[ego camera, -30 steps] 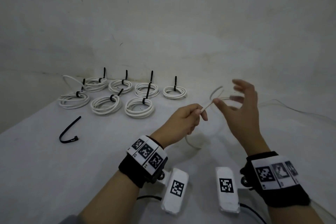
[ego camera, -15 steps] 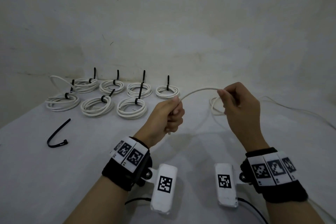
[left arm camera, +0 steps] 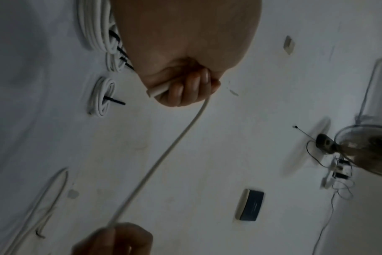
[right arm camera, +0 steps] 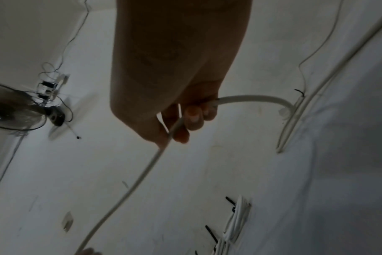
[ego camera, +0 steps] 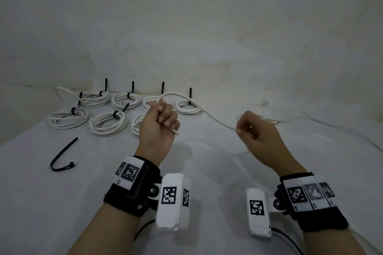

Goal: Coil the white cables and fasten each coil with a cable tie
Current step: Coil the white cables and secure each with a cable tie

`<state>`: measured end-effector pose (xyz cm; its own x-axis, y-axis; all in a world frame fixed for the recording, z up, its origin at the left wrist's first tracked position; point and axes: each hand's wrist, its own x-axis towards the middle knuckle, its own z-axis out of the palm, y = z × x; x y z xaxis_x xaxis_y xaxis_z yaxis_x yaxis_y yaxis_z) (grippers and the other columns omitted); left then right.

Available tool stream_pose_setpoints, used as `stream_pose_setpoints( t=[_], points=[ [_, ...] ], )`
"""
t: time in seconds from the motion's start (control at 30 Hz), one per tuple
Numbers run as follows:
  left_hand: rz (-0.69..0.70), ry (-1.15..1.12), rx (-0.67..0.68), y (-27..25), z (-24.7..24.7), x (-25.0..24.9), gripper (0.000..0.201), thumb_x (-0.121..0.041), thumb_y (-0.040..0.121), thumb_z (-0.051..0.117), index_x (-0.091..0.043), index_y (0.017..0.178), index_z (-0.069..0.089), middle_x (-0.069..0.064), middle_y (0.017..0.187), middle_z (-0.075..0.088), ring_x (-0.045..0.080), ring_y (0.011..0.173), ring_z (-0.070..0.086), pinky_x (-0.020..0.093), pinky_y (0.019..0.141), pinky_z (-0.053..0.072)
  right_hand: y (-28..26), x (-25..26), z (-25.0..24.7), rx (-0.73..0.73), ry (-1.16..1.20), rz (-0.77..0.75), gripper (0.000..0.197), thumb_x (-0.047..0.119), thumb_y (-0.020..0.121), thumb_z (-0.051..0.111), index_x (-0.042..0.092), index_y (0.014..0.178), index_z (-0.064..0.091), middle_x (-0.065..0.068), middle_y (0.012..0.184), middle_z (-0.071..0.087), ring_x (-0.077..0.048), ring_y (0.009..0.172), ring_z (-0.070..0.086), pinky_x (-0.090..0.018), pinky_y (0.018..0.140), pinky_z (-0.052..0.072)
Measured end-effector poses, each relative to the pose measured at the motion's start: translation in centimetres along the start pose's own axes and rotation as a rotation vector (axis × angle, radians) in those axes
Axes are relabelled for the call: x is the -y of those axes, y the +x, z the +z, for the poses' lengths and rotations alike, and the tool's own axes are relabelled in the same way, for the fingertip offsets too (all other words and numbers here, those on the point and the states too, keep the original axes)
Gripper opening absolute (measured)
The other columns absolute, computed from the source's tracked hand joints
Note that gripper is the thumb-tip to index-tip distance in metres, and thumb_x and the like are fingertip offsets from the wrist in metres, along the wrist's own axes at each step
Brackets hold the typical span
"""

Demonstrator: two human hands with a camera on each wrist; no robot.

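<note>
Stretching a white cable (ego camera: 209, 117) above the bench (ego camera: 62, 203): left hand (ego camera: 158, 124) fisted round its end, right hand (ego camera: 257, 132) fingers (ego camera: 240, 130) pinching it.

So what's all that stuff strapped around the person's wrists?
Each bare forearm wears a wide black wrist band with white tags printed in black square codes. A white boxy camera unit with its own code hangs off the left band, another off the right band. Thin black cables trail from the units. No sleeves or gloves show.
</note>
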<state>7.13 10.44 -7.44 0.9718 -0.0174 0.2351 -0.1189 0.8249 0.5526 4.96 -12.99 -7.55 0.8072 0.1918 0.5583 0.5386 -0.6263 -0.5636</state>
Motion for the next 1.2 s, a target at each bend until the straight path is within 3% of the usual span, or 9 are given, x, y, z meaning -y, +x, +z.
stream_pose_setpoints(
  t=[0.17,0.3,0.4,0.57,0.73,0.9,1.0,1.13,1.2],
  points=[
    [0.001,0.062,0.004,-0.2,0.7,1.3,0.041,-0.035,0.103,0.021,-0.017,0.068,0.033,-0.01,0.046,0.033,0.005,0.043,0.034,0.016,0.045,0.032,-0.4,2.8,0.5,0.33,-0.133,-0.017,0.024,0.013,0.076,0.071,0.032,0.065,0.065,0.015,0.065,0.065,-0.005,0.053,0.049,-0.017,0.054,0.042],
    [-0.083,0.174,0.061,-1.0,1.7,2.7,0.04,-0.033,0.103,0.021,-0.016,0.068,0.033,-0.009,0.048,0.033,0.005,0.045,0.033,0.018,0.051,0.03,-0.8,5.7,0.9,0.498,-0.069,-0.065,0.02,0.004,0.073,0.067,0.021,0.079,0.075,0.022,0.062,0.063,0.001,0.056,0.053,-0.01,0.054,0.038],
    [-0.168,0.353,0.149,-1.8,2.1,3.6,0.039,-0.031,0.103,0.021,-0.013,0.069,0.033,-0.007,0.049,0.031,0.008,0.047,0.032,0.019,0.051,0.032,-0.9,6.3,-0.1,0.391,0.035,-0.083,0.016,0.002,0.075,0.07,0.017,0.077,0.075,0.026,0.051,0.056,-0.003,0.047,0.044,-0.009,0.05,0.033],
    [-0.243,0.547,0.291,-2.9,2.8,4.0,0.04,-0.03,0.102,0.024,-0.01,0.07,0.037,-0.005,0.049,0.036,0.01,0.048,0.036,0.019,0.048,0.038,-0.5,5.2,-0.6,0.03,0.177,-0.103,0.012,0.023,0.072,0.079,0.029,0.078,0.071,0.014,0.064,0.065,-0.015,0.053,0.051,-0.025,0.049,0.041],
    [-0.264,0.628,0.294,-3.2,2.8,4.1,0.04,-0.03,0.103,0.026,-0.01,0.074,0.046,-0.003,0.055,0.043,0.007,0.042,0.034,0.017,0.041,0.033,-0.4,3.7,0.9,-0.165,0.152,-0.121,0.034,0.03,0.073,0.075,0.022,0.106,0.071,0.01,0.062,0.055,-0.007,0.058,0.048,-0.013,0.058,0.039],
    [-0.315,0.585,0.321,-3.4,2.8,4.4,0.041,-0.028,0.101,0.028,-0.009,0.071,0.048,-0.004,0.046,0.032,0.006,0.036,0.026,0.017,0.037,0.025,-0.2,2.5,1.3,-0.218,0.056,-0.142,0.021,0.039,0.078,0.07,0.019,0.084,0.075,0.005,0.061,0.057,-0.011,0.06,0.049,-0.013,0.057,0.036],
    [-0.361,0.541,0.329,-3.3,2.6,4.4,0.045,-0.033,0.098,0.03,-0.015,0.061,0.05,-0.007,0.046,0.027,0.003,0.036,0.021,0.015,0.036,0.019,-0.1,2.0,1.6,-0.251,0.006,-0.16,0.042,0.048,0.078,0.065,0.01,0.061,0.064,-0.004,0.054,0.053,-0.019,0.056,0.046,-0.019,0.052,0.034],
    [-0.363,0.422,0.315,-3.2,2.9,4.3,0.039,-0.04,0.092,0.033,-0.015,0.065,0.048,-0.009,0.045,0.025,0.001,0.035,0.019,0.013,0.034,0.016,-0.1,2.0,1.8,-0.238,0.061,-0.114,0.056,0.05,0.082,0.063,-0.001,0.062,0.058,-0.005,0.048,0.043,-0.014,0.049,0.037,-0.017,0.048,0.029],
    [-0.337,0.254,0.268,-2.9,3.0,3.8,0.038,-0.037,0.092,0.033,-0.016,0.064,0.047,-0.01,0.043,0.026,0.0,0.033,0.017,0.014,0.034,0.014,-0.2,1.6,1.2,-0.215,0.097,-0.051,0.043,0.042,0.088,0.057,0.003,0.07,0.059,-0.005,0.052,0.045,-0.013,0.05,0.04,-0.018,0.048,0.033]
  ],
)
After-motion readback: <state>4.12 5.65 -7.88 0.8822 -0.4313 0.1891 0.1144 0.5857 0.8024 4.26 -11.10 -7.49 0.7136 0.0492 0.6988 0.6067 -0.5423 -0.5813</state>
